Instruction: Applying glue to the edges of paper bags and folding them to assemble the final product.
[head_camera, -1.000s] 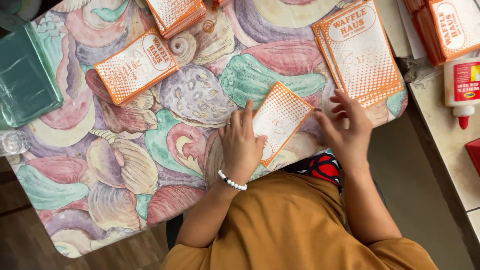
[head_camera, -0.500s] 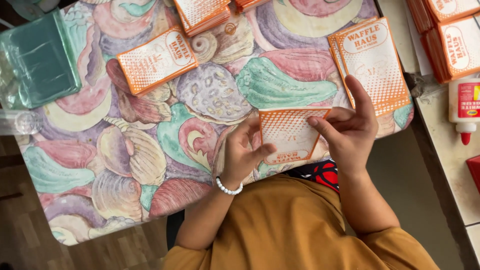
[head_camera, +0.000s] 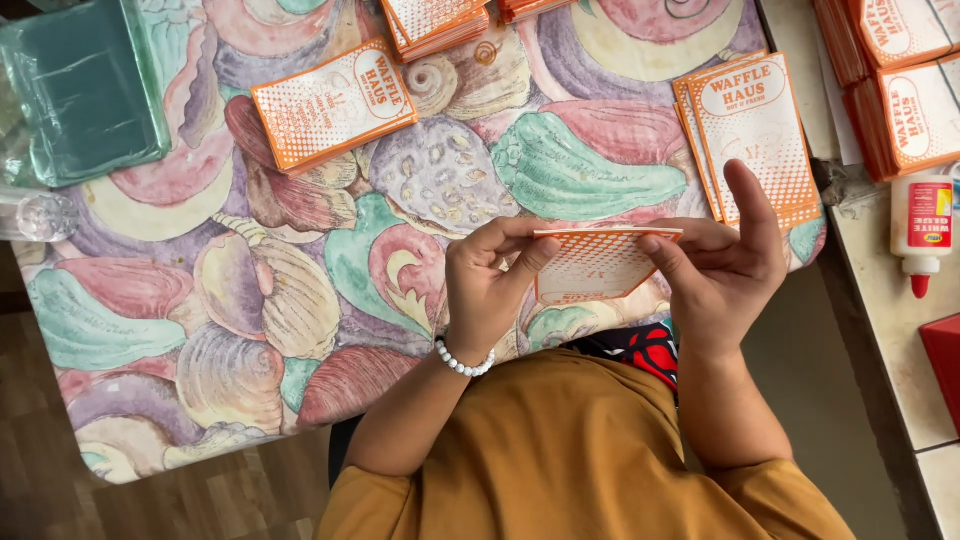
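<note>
I hold one orange-and-white paper bag (head_camera: 592, 262) between both hands, lifted just above the near edge of the table, its upper edge folded toward me. My left hand (head_camera: 487, 283), with a white bead bracelet at the wrist, pinches the bag's left side. My right hand (head_camera: 722, 262) pinches its right side, thumb raised. A small pile of the same flat bags (head_camera: 752, 130) lies just beyond my right hand.
The table wears a shell-patterned cloth (head_camera: 250, 300). More orange bags lie at the upper left (head_camera: 333, 100), top centre (head_camera: 435, 20) and on the right counter (head_camera: 900, 80). A green plastic packet (head_camera: 80, 90) sits far left, a white glue bottle (head_camera: 922, 225) at right.
The bag, flat on the cloth a second ago, has been lifted off the table by both hands and tipped so its top edge faces me.
</note>
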